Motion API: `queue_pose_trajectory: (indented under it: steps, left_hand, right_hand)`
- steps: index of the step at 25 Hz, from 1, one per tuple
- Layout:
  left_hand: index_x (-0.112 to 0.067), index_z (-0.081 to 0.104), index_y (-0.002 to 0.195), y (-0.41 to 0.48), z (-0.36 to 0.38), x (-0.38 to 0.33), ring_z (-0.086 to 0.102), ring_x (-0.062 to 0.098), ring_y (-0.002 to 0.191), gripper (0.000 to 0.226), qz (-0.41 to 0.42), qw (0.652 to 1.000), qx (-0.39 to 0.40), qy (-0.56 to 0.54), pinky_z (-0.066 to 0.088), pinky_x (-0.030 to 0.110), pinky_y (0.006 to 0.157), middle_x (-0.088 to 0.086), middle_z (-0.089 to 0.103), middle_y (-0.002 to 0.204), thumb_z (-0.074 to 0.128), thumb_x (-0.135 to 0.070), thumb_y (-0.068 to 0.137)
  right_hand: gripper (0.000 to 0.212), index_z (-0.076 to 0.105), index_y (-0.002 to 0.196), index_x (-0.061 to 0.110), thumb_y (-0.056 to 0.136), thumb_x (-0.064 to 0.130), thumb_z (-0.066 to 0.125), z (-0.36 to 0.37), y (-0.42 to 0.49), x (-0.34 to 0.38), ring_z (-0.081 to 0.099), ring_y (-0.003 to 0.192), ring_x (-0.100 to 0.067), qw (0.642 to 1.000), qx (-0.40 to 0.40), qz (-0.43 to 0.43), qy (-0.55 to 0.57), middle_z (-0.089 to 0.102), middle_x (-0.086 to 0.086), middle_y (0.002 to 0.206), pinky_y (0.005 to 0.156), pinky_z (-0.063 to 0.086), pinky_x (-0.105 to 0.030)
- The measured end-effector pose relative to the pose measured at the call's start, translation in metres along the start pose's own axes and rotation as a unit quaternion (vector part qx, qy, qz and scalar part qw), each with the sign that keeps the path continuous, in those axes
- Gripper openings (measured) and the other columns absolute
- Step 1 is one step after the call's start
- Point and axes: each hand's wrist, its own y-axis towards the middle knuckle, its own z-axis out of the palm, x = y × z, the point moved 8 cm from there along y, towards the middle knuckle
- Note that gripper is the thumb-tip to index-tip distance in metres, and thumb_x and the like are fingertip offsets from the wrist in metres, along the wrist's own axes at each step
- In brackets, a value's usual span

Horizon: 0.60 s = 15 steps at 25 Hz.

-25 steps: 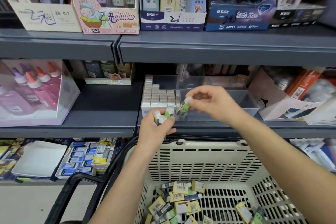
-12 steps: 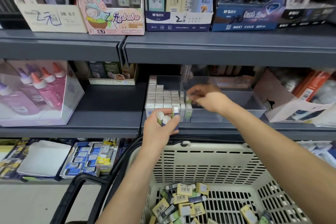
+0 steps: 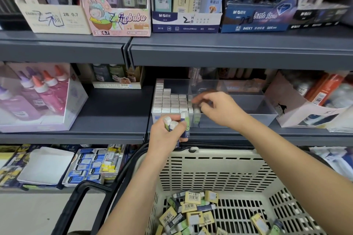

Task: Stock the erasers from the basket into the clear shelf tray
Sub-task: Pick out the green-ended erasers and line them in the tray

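Both hands work at the front of the clear shelf tray (image 3: 267, 114), which sits on the middle grey shelf (image 3: 107, 120). Left hand (image 3: 166, 135) is closed in a fist around a small bunch of erasers (image 3: 184, 122), three of them standing up out of the grip with their white ends uppermost, one with a green and dark sleeve; it hangs just in front of the tray's front left corner. Right hand (image 3: 219, 108) reaches over the tray's front wall with fingers curled loosely downward, its fingertips at an upright eraser (image 3: 196, 116) inside the tray; whether they grip it or only touch it cannot be told. Inside the tray, to the left of that hand, rows of stocked erasers (image 3: 170, 101) stand packed together, white ends up, filling the left part, while the right part of the tray is bare. Below and in front of the tray, a cream plastic basket (image 3: 219, 168) with a black handle (image 3: 80, 200) holds a loose heap of yellow, green and dark wrapped erasers (image 3: 193, 210). Left of the tray on the same shelf stands a box of pink and purple glue bottles (image 3: 36, 97).
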Motion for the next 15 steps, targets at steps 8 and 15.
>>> queue_pose_trajectory:
  steps: [8,15]
  left_hand:
    - [-0.012,0.061,0.077,-0.002,0.005,-0.002,0.066,0.01,0.067,0.011,0.023,0.999,0.028,0.003,0.055,0.024,0.056,0.001,0.064,0.072,0.071,-0.011,0.081]
    - [-0.012,0.053,0.085,0.003,0.001,0.006,0.057,0.007,0.055,0.021,-0.008,0.999,0.029,-0.01,0.052,0.026,0.056,-0.003,0.057,0.062,0.071,-0.021,0.081]
  right_hand:
    - [0.014,0.058,0.087,0.019,0.092,0.007,0.053,0.005,-0.023,0.006,0.066,0.071,-0.008,0.975,0.084,0.025,0.204,0.068,0.002,0.077,0.07,0.054,-0.023]
    - [0.027,0.055,0.077,0.028,0.09,0.005,0.052,-0.036,0.014,-0.036,0.068,0.085,-0.024,0.981,-0.091,0.086,0.152,0.069,-0.005,0.09,0.085,0.053,-0.044]
